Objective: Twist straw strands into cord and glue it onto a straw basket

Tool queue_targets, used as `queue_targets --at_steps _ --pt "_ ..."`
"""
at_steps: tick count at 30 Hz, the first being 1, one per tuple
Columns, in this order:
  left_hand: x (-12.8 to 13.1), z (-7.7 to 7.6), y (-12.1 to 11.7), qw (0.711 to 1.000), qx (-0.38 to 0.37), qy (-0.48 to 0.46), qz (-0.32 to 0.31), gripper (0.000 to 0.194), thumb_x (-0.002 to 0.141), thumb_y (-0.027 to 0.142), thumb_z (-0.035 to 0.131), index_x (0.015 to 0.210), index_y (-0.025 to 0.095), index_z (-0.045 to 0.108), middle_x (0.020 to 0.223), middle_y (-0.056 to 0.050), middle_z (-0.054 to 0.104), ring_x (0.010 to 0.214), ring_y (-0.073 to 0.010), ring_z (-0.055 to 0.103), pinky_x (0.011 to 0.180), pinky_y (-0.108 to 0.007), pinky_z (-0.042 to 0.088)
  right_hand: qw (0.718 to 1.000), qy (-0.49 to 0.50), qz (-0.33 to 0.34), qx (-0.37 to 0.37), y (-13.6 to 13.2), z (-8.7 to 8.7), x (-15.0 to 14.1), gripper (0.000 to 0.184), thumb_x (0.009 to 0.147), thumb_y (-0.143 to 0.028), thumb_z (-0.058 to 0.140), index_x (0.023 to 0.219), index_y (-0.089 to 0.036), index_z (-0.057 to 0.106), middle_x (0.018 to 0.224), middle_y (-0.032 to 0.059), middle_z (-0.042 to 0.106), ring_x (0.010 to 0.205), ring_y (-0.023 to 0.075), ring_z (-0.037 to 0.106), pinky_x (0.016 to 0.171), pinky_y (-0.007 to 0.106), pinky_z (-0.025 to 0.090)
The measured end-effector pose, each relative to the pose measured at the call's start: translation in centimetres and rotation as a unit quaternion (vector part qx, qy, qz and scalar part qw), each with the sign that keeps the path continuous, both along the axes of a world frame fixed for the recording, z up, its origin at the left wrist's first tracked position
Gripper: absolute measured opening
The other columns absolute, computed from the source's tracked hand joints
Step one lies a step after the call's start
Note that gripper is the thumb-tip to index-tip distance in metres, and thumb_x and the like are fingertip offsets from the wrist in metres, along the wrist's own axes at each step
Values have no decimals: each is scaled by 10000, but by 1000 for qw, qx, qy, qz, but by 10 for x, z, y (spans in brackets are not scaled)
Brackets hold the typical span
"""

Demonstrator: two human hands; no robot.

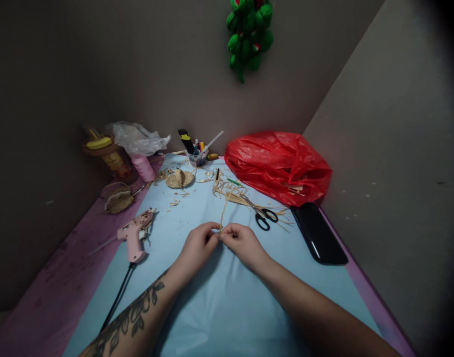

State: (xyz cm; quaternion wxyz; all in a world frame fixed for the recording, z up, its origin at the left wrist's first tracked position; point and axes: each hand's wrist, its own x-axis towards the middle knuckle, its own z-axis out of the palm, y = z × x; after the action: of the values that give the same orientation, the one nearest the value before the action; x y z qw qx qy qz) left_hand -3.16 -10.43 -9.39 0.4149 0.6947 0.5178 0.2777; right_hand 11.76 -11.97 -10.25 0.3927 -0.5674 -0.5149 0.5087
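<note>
A purple worktop [59, 292] fills the lower view, a light blue sheet [241, 307] spread along its middle. At the far right corner slumps a red plastic bag [271, 161], and just in front of it, by the right edge, lies a glossy black slab [319, 235]. In the far left corner a brown container [117, 161] stands beside a crumpled clear bag [139, 138].

Both hands are low over the sheet's middle, fingertips nearly meeting. The left hand [200, 246] has its grip drawn in, thumb and forefinger pinched at the lower end of a thin straw braid [223, 214]; the right hand [246, 246] bends its fingers in at the same end, its grip almost closed, though whether it holds the braid cannot be told.

Toward the left edge lies a pink glue gun [134, 240], with a small woven basket [118, 202] beyond it. A clear tub [197, 158] of pens stands at the far edge, and a round woven piece [174, 179] lies left of centre. Black-handled scissors [259, 210] rest by loose straw strands [234, 197], right of the braid; beyond these is a green pen [234, 182].
</note>
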Motion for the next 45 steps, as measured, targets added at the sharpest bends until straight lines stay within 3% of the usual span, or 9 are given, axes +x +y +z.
queue_targets --at_steps 10,14,18,24,33,39,45 --pt "2 -2 -5 1000 1 -11 -28 357 738 193 513 1082 163 605 573 53 491 528 -98 438 540 -206 326 1000 24 12 0 1 0 0 88 675 -248 552 625 -175 546 585 -29 520 570 112 444 572 233 354" --pt "3 0 -3 995 -62 -82 -2 383 726 284 577 1078 134 593 581 40 523 539 -104 467 545 -211 352 998 57 4 4 2 1 2 110 695 -269 556 651 -168 551 577 -34 498 560 105 426 554 229 331" --pt "0 7 2 967 -169 -192 3 345 731 425 589 858 108 635 635 -11 580 567 -105 499 557 -218 382 992 120 3 -27 2 6 5 170 713 -318 588 658 -164 542 530 -55 441 499 82 357 503 221 272" --pt "0 13 1 943 -215 -251 27 300 587 355 748 668 115 587 558 20 545 506 -68 444 517 -197 340 979 199 12 -40 -2 10 4 199 689 -332 646 659 -159 553 536 -45 466 514 82 377 515 225 272" --pt "14 10 -8 913 -191 -354 72 266 585 292 774 686 126 594 561 20 589 521 -86 524 558 -217 405 946 316 6 -74 -9 16 -5 319 660 -391 698 675 -197 445 548 -61 443 501 85 376 506 223 278" --pt "15 10 -10 898 -220 -372 85 238 547 257 793 632 105 630 574 -25 643 545 -119 568 604 -259 438 953 296 6 -63 -9 16 -3 397 608 -433 746 710 -206 436 592 -55 455 530 94 393 516 225 294" --pt "12 13 -8 894 -216 -386 71 231 590 289 772 639 128 614 558 9 603 536 -98 524 594 -246 403 952 305 -12 -35 -8 11 -4 312 639 -399 741 734 -190 529 633 -44 464 552 88 402 533 220 317"
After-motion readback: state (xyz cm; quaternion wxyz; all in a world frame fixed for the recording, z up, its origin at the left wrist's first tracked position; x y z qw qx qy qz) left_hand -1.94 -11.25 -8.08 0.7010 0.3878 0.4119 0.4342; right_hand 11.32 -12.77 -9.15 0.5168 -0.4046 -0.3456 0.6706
